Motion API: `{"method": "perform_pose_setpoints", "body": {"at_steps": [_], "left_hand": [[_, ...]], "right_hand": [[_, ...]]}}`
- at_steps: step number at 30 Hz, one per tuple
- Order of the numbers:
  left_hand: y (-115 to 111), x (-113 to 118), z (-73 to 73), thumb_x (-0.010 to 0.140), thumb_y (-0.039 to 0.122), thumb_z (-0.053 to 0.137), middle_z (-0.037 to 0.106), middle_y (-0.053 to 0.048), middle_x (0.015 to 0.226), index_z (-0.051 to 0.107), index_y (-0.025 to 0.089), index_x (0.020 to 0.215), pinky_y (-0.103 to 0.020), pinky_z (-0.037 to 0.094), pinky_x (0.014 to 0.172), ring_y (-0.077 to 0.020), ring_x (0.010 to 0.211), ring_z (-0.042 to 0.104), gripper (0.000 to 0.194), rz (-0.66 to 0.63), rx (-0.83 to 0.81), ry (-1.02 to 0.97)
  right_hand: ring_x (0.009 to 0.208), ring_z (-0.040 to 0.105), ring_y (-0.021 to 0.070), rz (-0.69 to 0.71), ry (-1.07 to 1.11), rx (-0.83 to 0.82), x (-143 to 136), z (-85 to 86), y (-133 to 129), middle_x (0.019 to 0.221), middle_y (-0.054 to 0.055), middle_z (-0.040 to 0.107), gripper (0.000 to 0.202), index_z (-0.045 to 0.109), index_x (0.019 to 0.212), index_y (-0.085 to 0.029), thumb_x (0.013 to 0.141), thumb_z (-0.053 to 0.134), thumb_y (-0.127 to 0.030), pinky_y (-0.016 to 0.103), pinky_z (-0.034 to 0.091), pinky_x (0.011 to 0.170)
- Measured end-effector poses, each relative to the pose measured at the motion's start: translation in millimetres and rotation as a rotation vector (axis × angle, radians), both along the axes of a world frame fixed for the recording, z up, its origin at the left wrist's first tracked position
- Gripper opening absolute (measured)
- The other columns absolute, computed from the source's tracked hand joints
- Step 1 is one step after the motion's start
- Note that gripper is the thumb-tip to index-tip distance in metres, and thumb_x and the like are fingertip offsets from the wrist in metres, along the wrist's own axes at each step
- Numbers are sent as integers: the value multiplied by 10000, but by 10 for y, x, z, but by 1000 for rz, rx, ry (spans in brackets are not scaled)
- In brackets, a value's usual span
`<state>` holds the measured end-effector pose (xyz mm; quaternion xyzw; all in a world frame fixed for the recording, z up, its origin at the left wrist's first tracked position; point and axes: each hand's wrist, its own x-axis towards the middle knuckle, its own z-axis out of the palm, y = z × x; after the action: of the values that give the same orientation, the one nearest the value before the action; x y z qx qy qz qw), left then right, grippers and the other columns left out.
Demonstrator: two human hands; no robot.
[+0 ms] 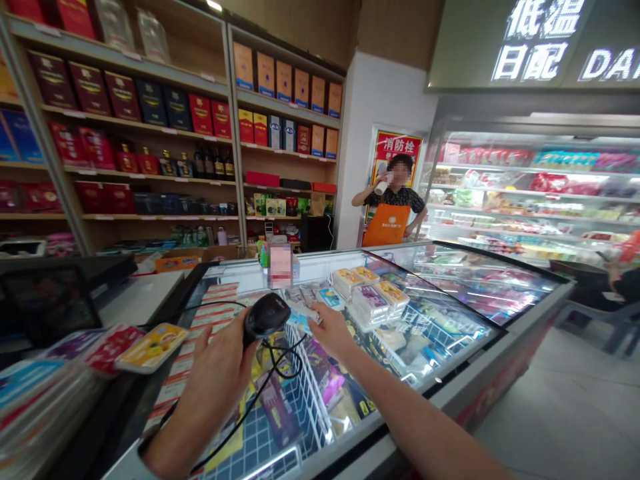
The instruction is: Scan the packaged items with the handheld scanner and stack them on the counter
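Note:
My left hand (pixel 220 363) grips a black handheld barcode scanner (pixel 267 313), its cable hanging in a loop over the freezer's glass top. My right hand (pixel 330 331) pinches a flat blue-and-white packet (pixel 301 319) just right of the scanner head. Part of the packet is hidden by the scanner and my fingers, and its contents cannot be made out. Just beyond my right hand, several sealed trays with yellow and purple labels (pixel 373 300) stand in a pile on the glass. More flat packs, one with a yellow label (pixel 153 348), lie to the left of my left hand.
A chest freezer (pixel 480 370) with wire baskets inside stretches across in front of me. At the left stands a dark screen (pixel 47 310). Behind are shelves of boxes (pixel 155 107). A person in an orange apron (pixel 387 223) stands beyond the freezer, near a refrigerated display (pixel 540 180).

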<state>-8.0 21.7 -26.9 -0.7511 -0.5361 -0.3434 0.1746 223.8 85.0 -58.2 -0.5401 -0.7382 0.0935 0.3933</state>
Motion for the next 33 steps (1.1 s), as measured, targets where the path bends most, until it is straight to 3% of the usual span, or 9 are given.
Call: {"method": "perform_pose_setpoints", "body": {"at_steps": [8, 14, 22, 33], "left_hand": [[-2, -12, 10, 907, 312, 375, 700, -173, 1103, 455, 123, 1326, -521, 396, 996, -313, 1026, 657, 466, 4, 2, -8], [-7, -30, 20, 921, 307, 373, 685, -174, 1141, 442, 123, 1331, -543, 376, 1020, -312, 1065, 645, 455, 1, -27, -23], [-87, 20, 116, 916, 277, 402, 606, -189, 1286, 410, 115, 1356, -555, 330, 1059, -317, 1189, 577, 469, 17, -100, -62], [-106, 55, 88, 907, 235, 427, 614, -168, 1282, 389, 125, 1355, -515, 319, 1074, -284, 1165, 589, 463, -44, -84, -69]], "right_hand": [[625, 622, 148, -6, 58, -16, 8, 41, -30, 691, 3, 664, 240, 655, 1028, -197, 868, 492, -271, 239, 453, 637], [524, 628, 144, 42, 390, -175, 27, -32, 43, 561, -27, 626, 219, 640, 978, -185, 849, 534, -327, 244, 499, 558], [614, 681, 162, 125, 690, -295, 37, -75, 161, 650, 0, 672, 324, 586, 990, -171, 806, 567, -437, 297, 579, 615], [623, 689, 170, 171, 748, -288, 19, -11, 101, 653, -2, 672, 419, 602, 982, -168, 738, 654, -505, 315, 601, 626]]}}
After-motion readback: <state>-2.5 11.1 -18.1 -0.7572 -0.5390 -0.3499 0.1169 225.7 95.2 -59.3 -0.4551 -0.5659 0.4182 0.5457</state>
